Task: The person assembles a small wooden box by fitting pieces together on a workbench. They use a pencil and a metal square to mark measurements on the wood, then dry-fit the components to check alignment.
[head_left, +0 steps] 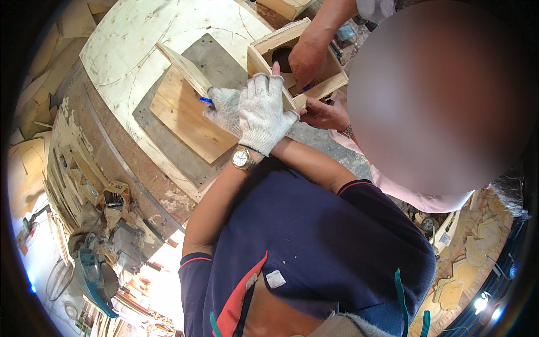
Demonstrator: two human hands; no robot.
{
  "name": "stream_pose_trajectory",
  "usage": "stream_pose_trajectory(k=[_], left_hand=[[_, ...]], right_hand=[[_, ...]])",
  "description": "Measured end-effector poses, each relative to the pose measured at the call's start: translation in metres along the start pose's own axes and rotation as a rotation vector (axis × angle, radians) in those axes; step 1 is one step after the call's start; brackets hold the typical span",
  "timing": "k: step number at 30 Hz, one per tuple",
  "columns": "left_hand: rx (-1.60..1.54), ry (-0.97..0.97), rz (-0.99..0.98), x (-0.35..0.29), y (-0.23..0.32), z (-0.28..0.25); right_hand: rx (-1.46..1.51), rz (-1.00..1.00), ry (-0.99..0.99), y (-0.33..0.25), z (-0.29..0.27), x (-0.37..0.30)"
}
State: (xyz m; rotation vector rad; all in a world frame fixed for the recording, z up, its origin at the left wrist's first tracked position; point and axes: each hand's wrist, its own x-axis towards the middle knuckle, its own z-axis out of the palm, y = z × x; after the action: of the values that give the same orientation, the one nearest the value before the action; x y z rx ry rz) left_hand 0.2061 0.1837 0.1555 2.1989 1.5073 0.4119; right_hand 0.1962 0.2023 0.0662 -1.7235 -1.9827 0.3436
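My forearms cross. My left hand (261, 112), in a white knitted glove with bare fingertips and a watch (241, 158) at its wrist, lies with fingers stretched out against the near-left side of an open plywood box (260, 60). Beneath it reaches my gloved right hand (223, 108), closed around a blue pen-like tool (206, 101); its fingers are partly hidden. That hand is beside a narrow upright board (185, 68), which stands along a flat plywood panel (185, 121). Another person's hand (309, 59) reaches into the box, and their other hand (325, 115) is at its near-right corner.
The panel rests on a grey plate (210, 53) over a pale plywood sheet (140, 45). A long metal strip (120, 160) runs along the left. At lower left stands a green circular saw (90, 269); wood offcuts (449, 292) lie at lower right. The other person leans in from the right.
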Motion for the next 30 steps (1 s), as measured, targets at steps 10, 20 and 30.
stream_pose_trajectory(k=[10, 20, 30], left_hand=[[0.084, 0.021, 0.047, 0.017, -0.022, 0.029], [0.101, 0.073, 0.037, 0.016, -0.019, 0.034], [0.121, 0.062, 0.012, 0.014, -0.016, 0.026]], right_hand=[[-0.036, 0.12, -0.218, -0.014, -0.024, 0.006], [0.06, 0.028, -0.026, -0.002, 0.003, 0.003], [0.034, -0.005, -0.087, 0.002, 0.006, -0.002]])
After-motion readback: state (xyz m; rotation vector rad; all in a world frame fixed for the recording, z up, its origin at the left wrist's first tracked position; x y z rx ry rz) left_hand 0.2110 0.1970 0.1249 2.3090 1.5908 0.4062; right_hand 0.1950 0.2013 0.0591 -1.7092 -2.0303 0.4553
